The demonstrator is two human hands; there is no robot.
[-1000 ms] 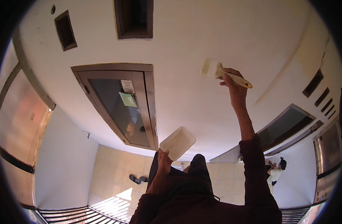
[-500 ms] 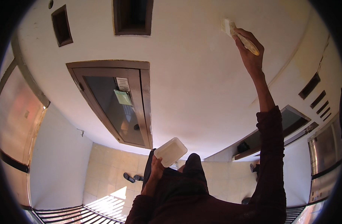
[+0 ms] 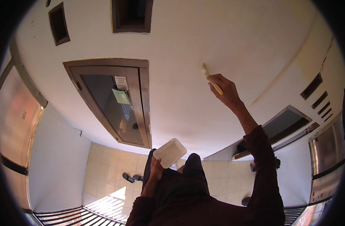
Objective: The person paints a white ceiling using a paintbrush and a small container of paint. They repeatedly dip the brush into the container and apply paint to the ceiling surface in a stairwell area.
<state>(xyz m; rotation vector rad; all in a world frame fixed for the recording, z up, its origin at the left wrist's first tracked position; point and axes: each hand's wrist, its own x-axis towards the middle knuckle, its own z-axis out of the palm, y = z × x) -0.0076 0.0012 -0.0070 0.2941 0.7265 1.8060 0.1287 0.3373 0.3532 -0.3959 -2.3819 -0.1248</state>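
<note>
My right hand [image 3: 223, 89] grips a pale-handled paintbrush [image 3: 205, 68], its bristles at the off-white wall [image 3: 180, 94] in front of me, right of the brown-framed glass door [image 3: 104, 101]. The brush is seen nearly edge-on. Low in the middle, above my legs, my left hand [image 3: 156, 166] holds a shallow white tray [image 3: 170, 151] by its lower left side; how much is in it I cannot make out.
Two dark recesses [image 3: 130, 15] sit high in the wall, with vent slots [image 3: 311, 86] and a second window [image 3: 278, 132] at right. Sandals [image 3: 129, 177] lie on the tiled floor [image 3: 104, 162]. Another person [image 3: 277, 163] is partly hidden behind my right arm. Railings [image 3: 67, 216] line the bottom.
My right hand with the brush rose toward the upper right, then came down and leftward, the brush now turned more edge-on. The tray is slightly lower than a second ago.
</note>
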